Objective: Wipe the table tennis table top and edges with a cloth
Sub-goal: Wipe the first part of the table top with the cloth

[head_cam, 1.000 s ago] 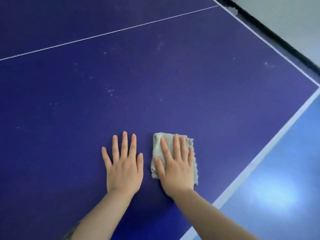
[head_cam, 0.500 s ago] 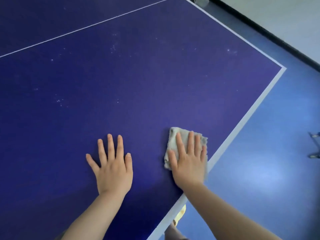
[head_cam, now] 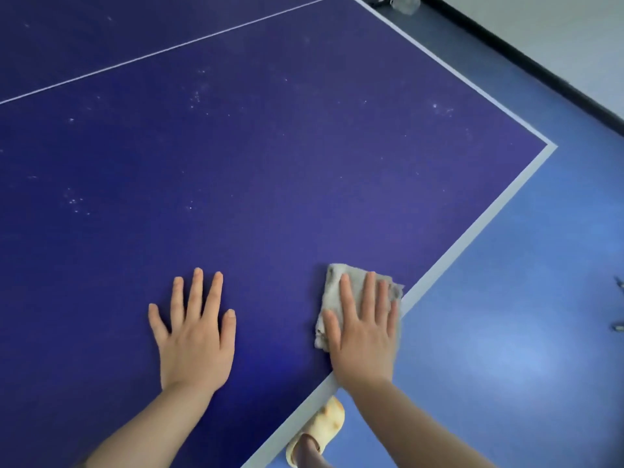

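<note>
The dark blue table tennis table (head_cam: 270,184) fills most of the view, with white dust specks scattered over it. Its white-lined end edge (head_cam: 472,228) runs diagonally at the right. A folded grey cloth (head_cam: 332,288) lies flat at that edge, its right side over the white line. My right hand (head_cam: 363,332) presses on the cloth with straight fingers. My left hand (head_cam: 196,336) lies flat on the bare tabletop to the left, fingers spread, apart from the cloth.
A thin white centre line (head_cam: 169,50) crosses the far tabletop. Blue floor (head_cam: 523,332) lies right of the table, with a black skirting strip (head_cam: 540,72) along a pale wall. My foot in a yellow slipper (head_cam: 320,430) shows below the table edge.
My right hand has slid the cloth rightward across the table to its end edge. My left hand stayed flat on the table. The view has shifted so more floor shows.
</note>
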Demonstrator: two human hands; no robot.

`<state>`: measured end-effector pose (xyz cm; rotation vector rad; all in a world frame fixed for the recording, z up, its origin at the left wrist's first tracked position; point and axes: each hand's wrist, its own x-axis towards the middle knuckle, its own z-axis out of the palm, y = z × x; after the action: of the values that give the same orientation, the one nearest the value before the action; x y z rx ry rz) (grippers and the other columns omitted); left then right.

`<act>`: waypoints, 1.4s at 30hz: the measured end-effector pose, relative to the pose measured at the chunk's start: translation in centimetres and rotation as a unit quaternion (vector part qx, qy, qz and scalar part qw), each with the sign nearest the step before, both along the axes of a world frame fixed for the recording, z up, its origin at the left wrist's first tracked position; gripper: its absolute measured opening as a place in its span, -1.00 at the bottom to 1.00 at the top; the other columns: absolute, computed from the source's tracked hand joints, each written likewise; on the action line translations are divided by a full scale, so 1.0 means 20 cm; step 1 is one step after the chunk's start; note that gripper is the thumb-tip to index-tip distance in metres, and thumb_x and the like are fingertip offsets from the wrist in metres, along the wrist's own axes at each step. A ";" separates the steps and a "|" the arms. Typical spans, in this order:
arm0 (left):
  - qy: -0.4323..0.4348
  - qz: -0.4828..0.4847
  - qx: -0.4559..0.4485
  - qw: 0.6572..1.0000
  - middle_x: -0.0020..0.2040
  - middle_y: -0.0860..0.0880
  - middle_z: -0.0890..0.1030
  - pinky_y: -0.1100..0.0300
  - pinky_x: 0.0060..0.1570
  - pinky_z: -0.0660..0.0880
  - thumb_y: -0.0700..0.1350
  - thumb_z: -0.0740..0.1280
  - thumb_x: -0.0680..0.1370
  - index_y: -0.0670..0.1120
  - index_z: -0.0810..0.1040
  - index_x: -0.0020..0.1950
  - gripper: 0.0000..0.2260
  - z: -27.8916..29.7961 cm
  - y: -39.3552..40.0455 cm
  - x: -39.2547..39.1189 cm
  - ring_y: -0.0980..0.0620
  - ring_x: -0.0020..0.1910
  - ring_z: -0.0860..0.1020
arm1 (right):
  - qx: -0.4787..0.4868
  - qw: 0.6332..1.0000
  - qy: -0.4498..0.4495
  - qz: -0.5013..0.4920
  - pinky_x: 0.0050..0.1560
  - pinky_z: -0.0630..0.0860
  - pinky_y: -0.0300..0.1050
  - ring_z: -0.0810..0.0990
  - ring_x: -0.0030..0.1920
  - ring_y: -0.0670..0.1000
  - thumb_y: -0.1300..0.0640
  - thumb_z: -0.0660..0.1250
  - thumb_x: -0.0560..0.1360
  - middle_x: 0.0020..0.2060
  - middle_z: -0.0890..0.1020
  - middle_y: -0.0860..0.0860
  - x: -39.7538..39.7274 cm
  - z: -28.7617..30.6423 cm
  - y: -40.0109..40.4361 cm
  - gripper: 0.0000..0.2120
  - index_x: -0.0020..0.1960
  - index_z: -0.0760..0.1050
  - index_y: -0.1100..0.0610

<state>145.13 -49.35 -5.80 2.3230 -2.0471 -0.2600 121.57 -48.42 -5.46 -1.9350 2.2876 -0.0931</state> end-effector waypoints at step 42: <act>0.078 0.159 -0.019 0.984 0.60 0.03 0.01 -0.01 0.53 -0.15 -0.02 0.06 0.67 -0.03 0.05 0.60 -0.50 0.05 -0.31 0.50 0.04 0.58 -0.08 | 0.028 0.999 0.008 0.021 0.55 -0.18 0.13 -0.17 0.60 0.09 -0.27 -0.28 0.57 0.62 -0.05 0.05 0.15 0.01 -0.53 -0.36 0.61 -0.01 -0.14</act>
<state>155.09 -55.64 -4.88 2.4703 -1.5690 -0.3716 124.53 -58.95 -5.34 -1.9627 2.2321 -0.0092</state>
